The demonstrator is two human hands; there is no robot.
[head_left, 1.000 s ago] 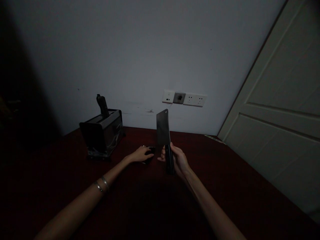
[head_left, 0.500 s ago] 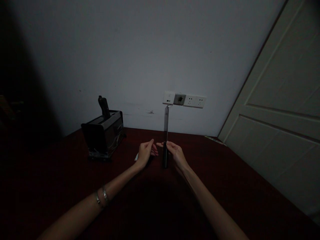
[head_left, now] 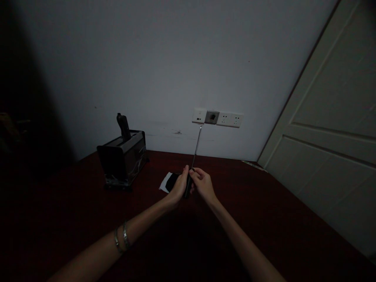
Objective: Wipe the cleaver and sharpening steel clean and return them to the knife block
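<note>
Between my hands stands a kitchen knife (head_left: 196, 148) with a thin shiny blade pointing up and away and a black handle (head_left: 187, 189). Its blade shows nearly edge-on and leans slightly right. My left hand (head_left: 178, 188) is closed against the left side of the handle, its fingers mostly hidden. My right hand (head_left: 203, 184) pinches the knife from the right, where blade meets handle. Just left of my left hand lies a flat white and black piece (head_left: 166, 182), partly covered by that hand; I cannot make out whether it is paper or cloth.
A dark knife block (head_left: 122, 158) with a black handle (head_left: 123, 126) sticking out of its top stands left on the dark red table (head_left: 235, 203). Behind are a wall with sockets (head_left: 229, 119) and, at right, a pale door (head_left: 329, 156). A thin strip (head_left: 254, 165) lies at the back right.
My left hand has moved right and closed onto the knife handle. The knife has tilted, its handle shifting left and its blade turning edge-on. More of the white and black piece shows.
</note>
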